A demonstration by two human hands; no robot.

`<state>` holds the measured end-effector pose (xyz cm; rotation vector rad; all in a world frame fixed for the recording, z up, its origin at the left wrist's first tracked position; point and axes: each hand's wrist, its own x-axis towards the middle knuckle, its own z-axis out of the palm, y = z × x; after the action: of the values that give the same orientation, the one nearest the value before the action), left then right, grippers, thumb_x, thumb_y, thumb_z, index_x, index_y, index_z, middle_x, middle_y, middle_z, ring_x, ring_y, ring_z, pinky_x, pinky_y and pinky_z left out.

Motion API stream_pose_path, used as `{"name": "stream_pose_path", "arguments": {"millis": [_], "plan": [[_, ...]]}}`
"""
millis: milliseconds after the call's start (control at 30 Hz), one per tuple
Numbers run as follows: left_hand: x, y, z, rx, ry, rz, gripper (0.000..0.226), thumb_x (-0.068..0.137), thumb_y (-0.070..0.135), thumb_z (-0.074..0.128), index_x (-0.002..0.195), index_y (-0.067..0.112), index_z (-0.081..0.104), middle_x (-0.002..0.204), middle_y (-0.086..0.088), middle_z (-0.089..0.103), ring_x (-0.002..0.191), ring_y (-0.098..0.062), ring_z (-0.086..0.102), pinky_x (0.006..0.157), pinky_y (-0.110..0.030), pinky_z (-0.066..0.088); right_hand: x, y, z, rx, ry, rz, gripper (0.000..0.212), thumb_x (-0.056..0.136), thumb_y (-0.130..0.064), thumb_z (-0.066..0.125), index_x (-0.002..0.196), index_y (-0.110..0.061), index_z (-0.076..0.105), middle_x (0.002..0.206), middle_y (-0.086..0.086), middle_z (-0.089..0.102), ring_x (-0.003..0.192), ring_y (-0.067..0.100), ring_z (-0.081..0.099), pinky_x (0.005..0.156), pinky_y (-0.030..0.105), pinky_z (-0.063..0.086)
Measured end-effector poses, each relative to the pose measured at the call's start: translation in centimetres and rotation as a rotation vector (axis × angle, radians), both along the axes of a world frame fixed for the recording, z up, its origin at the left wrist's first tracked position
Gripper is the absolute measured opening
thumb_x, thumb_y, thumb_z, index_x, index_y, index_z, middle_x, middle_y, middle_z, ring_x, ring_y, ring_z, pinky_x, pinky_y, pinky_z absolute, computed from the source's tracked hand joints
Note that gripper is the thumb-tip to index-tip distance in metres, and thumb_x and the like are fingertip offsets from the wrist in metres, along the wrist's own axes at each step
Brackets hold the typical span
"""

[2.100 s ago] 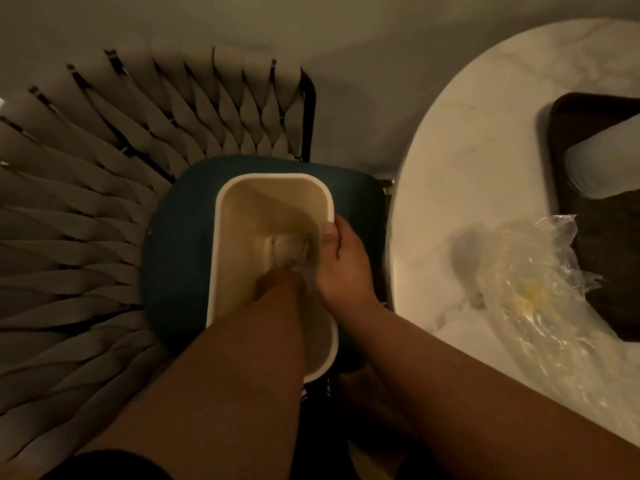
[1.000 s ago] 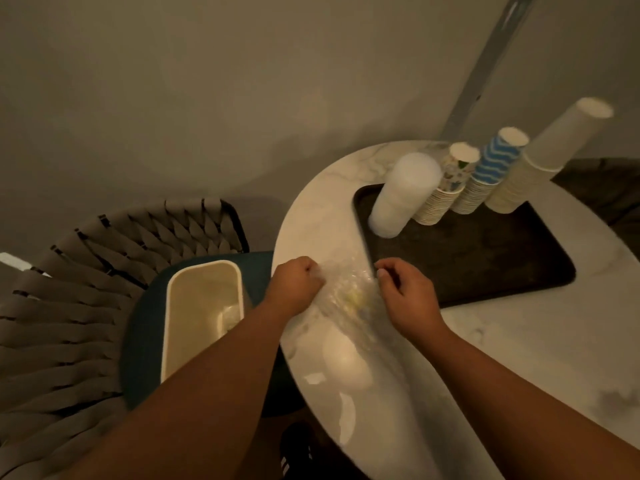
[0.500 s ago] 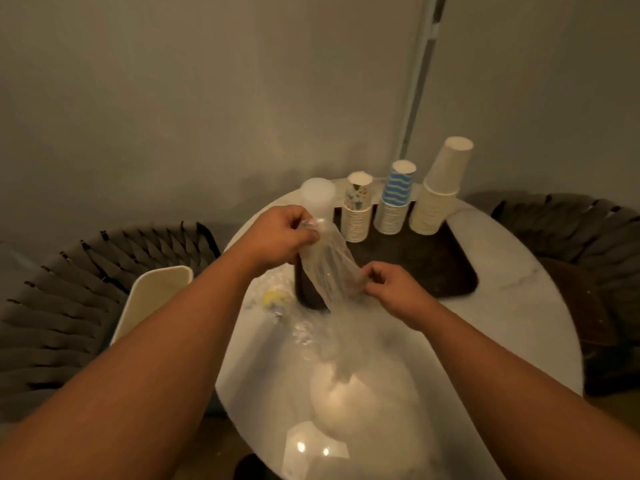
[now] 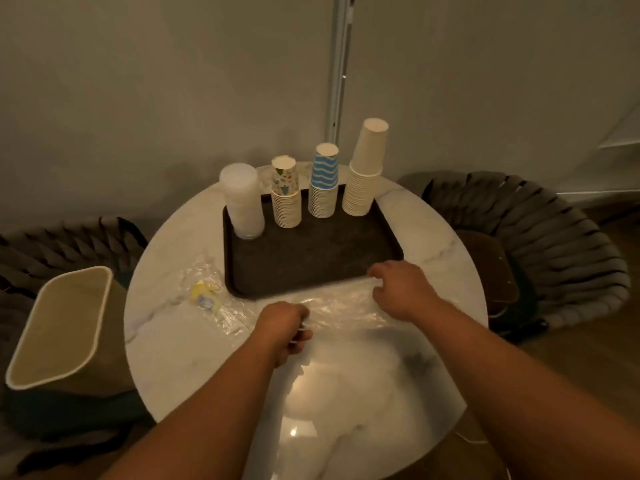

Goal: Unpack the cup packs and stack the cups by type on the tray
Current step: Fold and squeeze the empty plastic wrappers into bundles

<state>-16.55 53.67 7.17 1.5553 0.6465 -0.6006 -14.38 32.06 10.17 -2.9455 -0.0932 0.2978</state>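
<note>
While both hands hold it at the middle of the frame, the clear crinkly wrapper (image 4: 341, 304) lies stretched on the round marble table (image 4: 194, 344). Left hand (image 4: 285, 325) and right hand (image 4: 398, 287) pinch it tight. Four cup stacks (image 4: 323, 188) stand on the dark tray (image 4: 311, 261).

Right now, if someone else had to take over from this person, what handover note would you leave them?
Left hand: grips one end of the clear plastic wrapper on the table.
Right hand: pinches the wrapper's other end, near the tray.
Done: four upside-down stacks stand along the tray's far edge: translucent cups, patterned cups, blue wavy cups, plain cream cups.
A second wrapper with a yellow label lies left of the tray. A cream bin stands left of the table.
Left: probably bin both wrappers; no full packs in view.
</note>
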Motion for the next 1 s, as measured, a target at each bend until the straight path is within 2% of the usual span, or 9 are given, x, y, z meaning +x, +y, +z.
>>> {"name": "stream_pose_path", "arguments": {"millis": [167, 233, 333, 400, 467, 600, 800, 900, 1000], "plan": [[-2.1, 0.4, -4.5, 0.038, 0.052, -0.043, 0.012, 0.089, 0.014, 0.057, 0.082, 0.005, 0.056, 0.066, -0.016, 0.059, 0.064, -0.029, 0.057, 0.055, -0.032, 0.046, -5.3, 2.6, -6.8, 0.020, 0.047, 0.116, 0.061, 0.099, -0.040, 0.035, 0.153, -0.016, 0.023, 0.161, 0.007, 0.019, 0.148, 0.025, 0.013, 0.120, 0.035, 0.005], [-3.2, 0.9, -5.2, 0.299, -0.071, -0.106, 0.025, 0.089, 0.032, 0.064, 0.084, 0.008, 0.059, 0.077, -0.011, 0.065, 0.073, -0.029, 0.062, 0.069, -0.035, 0.052, -6.9, 3.4, -8.6, 0.038, 0.064, 0.170, 0.062, 0.100, -0.042, 0.034, 0.154, -0.019, 0.016, 0.163, 0.003, 0.009, 0.150, 0.022, 0.002, 0.120, 0.034, -0.003], [-4.9, 2.1, -6.4, 0.812, -0.565, -0.266, 0.038, 0.083, 0.043, 0.068, 0.107, 0.014, 0.059, 0.102, -0.002, 0.061, 0.090, -0.022, 0.059, 0.081, -0.034, 0.049, -8.3, 3.2, -10.4, 0.062, 0.022, 0.223, 0.065, 0.096, -0.049, 0.024, 0.154, -0.019, 0.020, 0.162, 0.002, 0.015, 0.150, 0.021, 0.006, 0.118, 0.033, -0.005], [-5.1, 2.3, -7.5, 0.905, -1.026, -0.579, 0.034, 0.079, 0.035, 0.070, 0.105, 0.013, 0.064, 0.102, -0.003, 0.061, 0.090, -0.024, 0.058, 0.082, -0.035, 0.045, -8.7, 2.3, -11.3, 0.091, -0.007, 0.272, 0.068, 0.093, -0.050, 0.024, 0.151, -0.016, 0.028, 0.159, 0.005, 0.026, 0.148, 0.024, 0.016, 0.119, 0.039, 0.003], [-5.0, 1.8, -9.3, 0.927, -1.260, -0.902, 0.030, 0.078, 0.027, 0.071, 0.105, 0.013, 0.068, 0.105, -0.005, 0.064, 0.094, -0.028, 0.059, 0.082, -0.037, 0.046, -8.7, 1.1, -12.1, 0.098, 0.011, 0.330, 0.067, 0.092, -0.050, 0.029, 0.149, -0.014, 0.034, 0.155, 0.007, 0.034, 0.145, 0.027, 0.026, 0.118, 0.044, 0.014], [-4.7, 0.8, -10.6, 1.037, -1.126, -1.047, 0.030, 0.079, 0.022, 0.068, 0.109, 0.015, 0.069, 0.105, -0.004, 0.067, 0.094, -0.027, 0.062, 0.076, -0.036, 0.053, -8.2, -1.9, -12.9, 0.056, 0.060, 0.382, 0.063, 0.089, -0.048, 0.037, 0.138, -0.011, 0.052, 0.145, 0.012, 0.048, 0.134, 0.033, 0.045, 0.110, 0.047, 0.027], [-3.9, -0.3, -9.2, 1.048, -0.998, -1.087, 0.037, 0.081, 0.024, 0.036, 0.079, 0.010, 0.070, 0.082, -0.007, 0.067, 0.075, -0.031, 0.061, 0.063, -0.039, 0.053, -7.6, -6.6, -13.0, 0.154, -0.121, 0.330, 0.039, 0.087, -0.031, 0.045, 0.101, -0.009, 0.073, 0.105, 0.011, 0.070, 0.094, 0.034, 0.065, 0.084, 0.039, 0.053], [-3.7, -1.1, -8.3, 0.970, -0.845, -0.940, 0.039, 0.083, 0.028, 0.034, 0.092, 0.010, 0.067, 0.087, -0.008, 0.067, 0.083, -0.031, 0.060, 0.074, -0.037, 0.049, -7.0, -7.1, -12.3, 0.187, -0.127, 0.222, 0.036, 0.095, -0.031, 0.036, 0.089, -0.011, 0.065, 0.085, 0.008, 0.065, 0.081, 0.032, 0.059, 0.071, 0.037, 0.045], [-2.2, -2.1, -7.9, 0.948, -0.637, -0.828, 0.029, 0.085, 0.020, 0.044, 0.109, 0.015, 0.059, 0.094, -0.008, 0.063, 0.090, -0.026, 0.056, 0.080, -0.036, 0.046, -4.8, -7.1, -11.5, 0.175, -0.039, 0.028, 0.030, 0.102, -0.032, 0.037, 0.095, -0.012, 0.058, 0.087, 0.011, 0.063, 0.083, 0.031, 0.057, 0.066, 0.035, 0.036]]}}
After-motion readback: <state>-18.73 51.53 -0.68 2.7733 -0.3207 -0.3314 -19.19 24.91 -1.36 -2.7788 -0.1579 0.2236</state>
